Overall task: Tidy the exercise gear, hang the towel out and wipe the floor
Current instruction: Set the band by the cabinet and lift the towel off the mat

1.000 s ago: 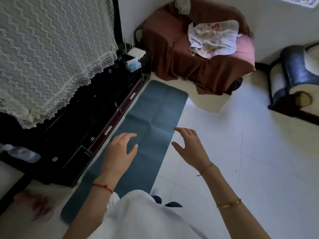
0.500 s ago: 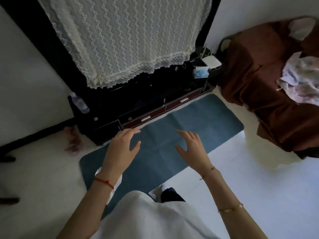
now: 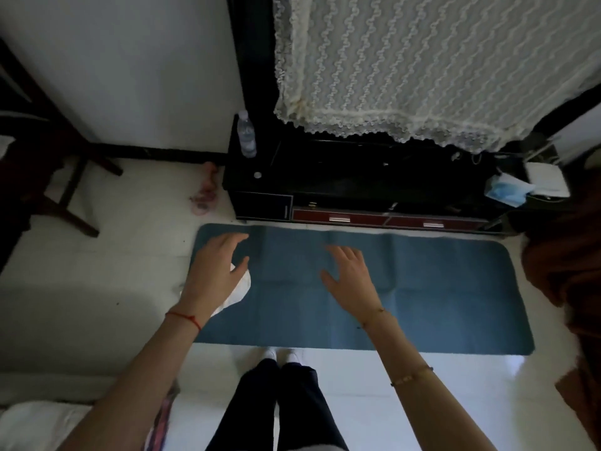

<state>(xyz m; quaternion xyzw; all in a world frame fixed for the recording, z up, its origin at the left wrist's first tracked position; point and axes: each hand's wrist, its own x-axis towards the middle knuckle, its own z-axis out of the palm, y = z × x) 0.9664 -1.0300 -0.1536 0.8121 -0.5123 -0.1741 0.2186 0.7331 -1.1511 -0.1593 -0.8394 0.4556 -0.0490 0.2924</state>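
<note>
The long blue exercise mat [image 3: 406,288] lies flat on the white tiled floor [image 3: 97,271], parallel to the black TV cabinet [image 3: 357,190], laid out for use and probably due rolling. A crumpled white cloth [image 3: 239,286] sits at its left end. Left hand [image 3: 214,271] and right hand [image 3: 349,278] hover above, fingers spread, grasping nothing.

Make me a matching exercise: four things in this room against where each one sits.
Things:
1. blue mat
2. water bottle
3. white cloth
4. lace cover

Places:
A. standing on the left end of the black cabinet
B. hanging above the cabinet
C. spread flat on the floor before the cabinet
D. lying at the mat's left end, under the left hand

Pairs: 1-C, 2-A, 3-D, 4-B
</note>
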